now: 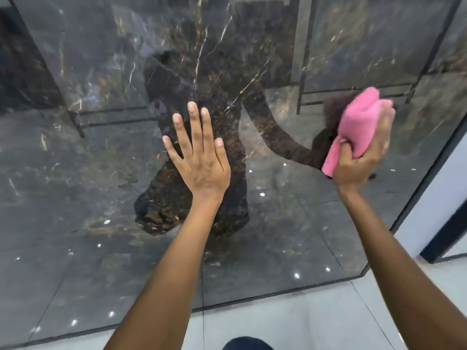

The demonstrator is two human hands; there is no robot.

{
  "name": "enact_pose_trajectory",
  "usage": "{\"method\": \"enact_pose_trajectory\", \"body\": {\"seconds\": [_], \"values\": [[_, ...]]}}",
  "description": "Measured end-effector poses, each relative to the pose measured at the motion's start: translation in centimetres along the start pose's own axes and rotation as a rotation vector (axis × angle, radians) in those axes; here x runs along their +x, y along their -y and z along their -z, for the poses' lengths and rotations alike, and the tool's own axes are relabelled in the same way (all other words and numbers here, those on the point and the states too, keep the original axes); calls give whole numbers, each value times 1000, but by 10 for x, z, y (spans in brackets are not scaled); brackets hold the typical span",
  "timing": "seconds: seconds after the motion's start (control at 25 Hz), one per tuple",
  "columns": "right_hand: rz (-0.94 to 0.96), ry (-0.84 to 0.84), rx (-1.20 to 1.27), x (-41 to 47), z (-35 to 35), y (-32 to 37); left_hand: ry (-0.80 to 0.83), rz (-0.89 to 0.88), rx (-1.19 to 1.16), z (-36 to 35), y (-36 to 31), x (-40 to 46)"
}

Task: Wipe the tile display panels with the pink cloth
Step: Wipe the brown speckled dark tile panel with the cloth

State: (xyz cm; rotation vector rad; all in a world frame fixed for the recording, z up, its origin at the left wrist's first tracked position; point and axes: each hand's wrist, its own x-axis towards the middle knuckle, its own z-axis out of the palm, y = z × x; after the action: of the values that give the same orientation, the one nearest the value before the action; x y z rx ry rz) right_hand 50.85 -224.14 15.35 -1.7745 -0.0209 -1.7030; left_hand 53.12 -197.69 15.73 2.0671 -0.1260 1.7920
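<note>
The fingers [347, 147] of the right hand [364, 157] are curled round a bunched pink cloth [358, 122], with the thumb pinching a fold of it, and the cloth presses against the tile display panel [101, 173] at the right of the scene. The cloth's upper end sticks out above the hand, and a flap hangs down to the left of the thumb. The right forearm runs from the near right corner up to the hand, which is slightly blurred.

The fingers [195, 127] of the left hand [199, 157] are straight and spread apart, laid flat on the panel near its middle, palm to the surface. The left forearm reaches up from the near edge.

The panel is a large, glossy dark slab with gold and white veining. It mirrors the person's dark shape, small ceiling lights and metal display frames. A dark frame edges it along the near and right sides. Pale floor tiles [303, 324] lie at the near edge, and a white wall [434, 198] stands at the right.
</note>
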Motion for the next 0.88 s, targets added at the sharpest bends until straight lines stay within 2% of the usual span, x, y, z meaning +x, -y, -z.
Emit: {"method": "enact_pose_trajectory", "body": {"seconds": [0.04,0.08,0.12,0.2,0.24,0.28,0.32,0.36,0.44,0.48,0.52,0.56,0.64,0.68,0.72,0.76,0.8,0.88], "values": [[-141,-38,8,-13,-5,9,8,-5,-12,0,0,-2],[-152,15,-20,-29,-12,26,15,-33,-10,1,2,-5],[55,143,-69,-45,-19,42,16,-66,14,2,4,-5],[724,543,-177,-49,-19,62,35,-65,41,2,5,-1],[904,628,-213,-29,-16,57,47,-35,22,5,3,0],[926,569,-224,-5,-12,47,46,2,-21,10,-2,2],[774,442,-207,20,-6,37,40,32,-68,15,-9,6],[495,279,-175,48,1,25,29,40,-119,20,-19,16],[-236,-56,-15,102,17,21,15,-6,-217,26,-45,55],[-459,-152,80,115,16,30,16,-32,-250,27,-59,79],[-486,-151,145,118,9,45,27,-60,-250,26,-68,99],[-323,-45,126,112,1,58,38,-101,-217,23,-73,112],[392,322,-37,78,-5,70,52,-230,-69,11,-73,121],[678,464,-131,70,-1,68,63,-267,-3,7,-71,122],[801,534,-178,77,7,57,70,-275,23,4,-67,122],[741,490,-170,91,16,43,67,-273,22,3,-64,121],[535,394,-132,107,24,27,61,-277,23,2,-63,119],[-78,101,-18,156,44,7,60,-288,44,1,-65,115]]}}
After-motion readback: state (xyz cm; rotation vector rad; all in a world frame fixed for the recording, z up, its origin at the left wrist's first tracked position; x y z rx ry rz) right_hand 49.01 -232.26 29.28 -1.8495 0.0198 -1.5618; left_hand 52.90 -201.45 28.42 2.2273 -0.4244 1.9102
